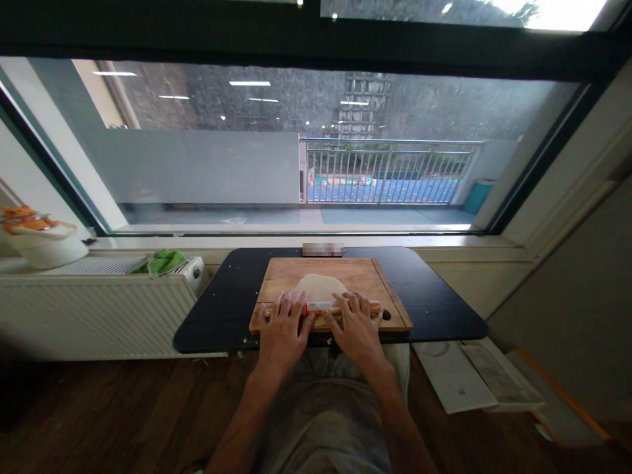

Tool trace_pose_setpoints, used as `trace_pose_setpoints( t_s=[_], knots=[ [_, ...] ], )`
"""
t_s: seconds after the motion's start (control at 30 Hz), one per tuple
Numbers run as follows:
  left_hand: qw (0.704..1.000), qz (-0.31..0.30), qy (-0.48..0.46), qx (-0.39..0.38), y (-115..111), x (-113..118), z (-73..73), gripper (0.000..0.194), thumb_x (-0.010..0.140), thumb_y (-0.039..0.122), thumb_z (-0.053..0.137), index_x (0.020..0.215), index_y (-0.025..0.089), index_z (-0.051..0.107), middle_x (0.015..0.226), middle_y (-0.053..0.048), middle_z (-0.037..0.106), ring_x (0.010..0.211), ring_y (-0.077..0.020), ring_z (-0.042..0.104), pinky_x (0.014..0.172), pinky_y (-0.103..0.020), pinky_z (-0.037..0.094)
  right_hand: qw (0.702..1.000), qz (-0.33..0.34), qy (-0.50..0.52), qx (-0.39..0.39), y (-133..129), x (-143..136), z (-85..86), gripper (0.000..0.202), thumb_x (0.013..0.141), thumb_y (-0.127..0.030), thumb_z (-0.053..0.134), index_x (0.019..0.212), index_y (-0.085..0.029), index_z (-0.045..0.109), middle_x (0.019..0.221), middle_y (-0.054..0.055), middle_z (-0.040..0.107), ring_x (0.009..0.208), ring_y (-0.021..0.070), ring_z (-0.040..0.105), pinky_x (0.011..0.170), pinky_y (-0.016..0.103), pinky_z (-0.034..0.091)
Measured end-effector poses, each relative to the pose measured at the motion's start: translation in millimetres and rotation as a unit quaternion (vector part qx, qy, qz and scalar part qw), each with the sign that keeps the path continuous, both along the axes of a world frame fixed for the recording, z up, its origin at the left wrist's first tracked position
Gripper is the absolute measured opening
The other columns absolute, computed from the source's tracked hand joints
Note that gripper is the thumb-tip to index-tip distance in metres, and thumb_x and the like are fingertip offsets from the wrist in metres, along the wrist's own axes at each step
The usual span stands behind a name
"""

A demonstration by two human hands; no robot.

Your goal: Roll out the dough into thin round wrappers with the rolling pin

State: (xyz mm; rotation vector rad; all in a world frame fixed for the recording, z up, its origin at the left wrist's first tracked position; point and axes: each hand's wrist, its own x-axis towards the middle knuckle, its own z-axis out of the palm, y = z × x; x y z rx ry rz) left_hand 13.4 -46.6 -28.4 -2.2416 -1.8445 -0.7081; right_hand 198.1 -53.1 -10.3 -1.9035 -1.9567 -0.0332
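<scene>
A flat, pale sheet of dough (pixel 320 287) lies on a wooden cutting board (pixel 281 273). Across its near part rests a wooden rolling pin (pixel 320 307) with a red and white label at its middle. My left hand (pixel 285 322) is curved over the pin's left part, fingers on top and thumb on the near side. On the right part, my right hand (pixel 356 320) holds the pin in the same manner, its thumb pointing inward. The dough directly beneath the pin and hands is mostly hidden.
The board sits on a black table (pixel 439 309) with some small crumbs. A small box-like item (pixel 322 249), blurred out, stands at its far edge. To the left, a green cloth (pixel 166 261) lies on a white radiator (pixel 99 316). A window is ahead; flat white items (pixel 454 375) are low at right.
</scene>
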Motion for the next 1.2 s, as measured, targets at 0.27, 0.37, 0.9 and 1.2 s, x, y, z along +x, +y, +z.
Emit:
trace_pose_setpoints(
  t_s=[0.27, 0.37, 0.9, 1.2],
  knots=[
    [0.999, 0.017, -0.007, -0.037, 20, 7, 10.8, 0.051, 0.111, 0.053, 0.046, 0.157, 0.038, 0.062, 0.168, -0.01, 0.055, 0.157, -0.0406, 0.044, 0.123, -0.074, 0.033, 0.999, -0.006, -0.008, -0.033, 25, -1, 15.2, 0.056, 0.113, -0.062, 0.035, 0.157, -0.036, 0.057, 0.16, 0.013, 0.057, 0.157, 0.0365, 0.035, 0.12, 0.083, 0.023],
    [0.999, 0.02, -0.012, -0.037, 20, 10, 11.0, 0.052, 0.111, 0.054, 0.046, 0.158, 0.038, 0.061, 0.167, -0.01, 0.055, 0.157, -0.0413, 0.044, 0.122, -0.074, 0.034, 0.999, -0.007, -0.002, -0.033, 29, -2, 16.1, 0.056, 0.114, -0.059, 0.031, 0.157, -0.035, 0.058, 0.16, 0.013, 0.058, 0.155, 0.0367, 0.038, 0.12, 0.084, 0.024],
    [1.0, -0.021, 0.01, 0.001, -4, -1, -1.2, 0.05, 0.112, 0.046, 0.048, 0.161, 0.038, 0.057, 0.161, -0.01, 0.061, 0.156, -0.0377, 0.044, 0.132, -0.071, 0.02, 0.997, 0.018, -0.036, 0.069, -8, 8, -15.2, 0.057, 0.11, -0.05, 0.05, 0.165, -0.035, 0.049, 0.145, 0.014, 0.065, 0.139, 0.0369, 0.049, 0.12, 0.075, 0.028],
    [0.999, -0.037, 0.014, -0.019, 17, -3, 1.1, 0.051, 0.11, 0.052, 0.049, 0.159, 0.038, 0.058, 0.159, -0.011, 0.062, 0.152, -0.0379, 0.046, 0.128, -0.072, 0.025, 0.999, 0.015, -0.026, 0.032, 2, 7, -7.9, 0.056, 0.111, -0.055, 0.049, 0.164, -0.035, 0.049, 0.145, 0.015, 0.065, 0.138, 0.037, 0.048, 0.118, 0.08, 0.026]
  ],
)
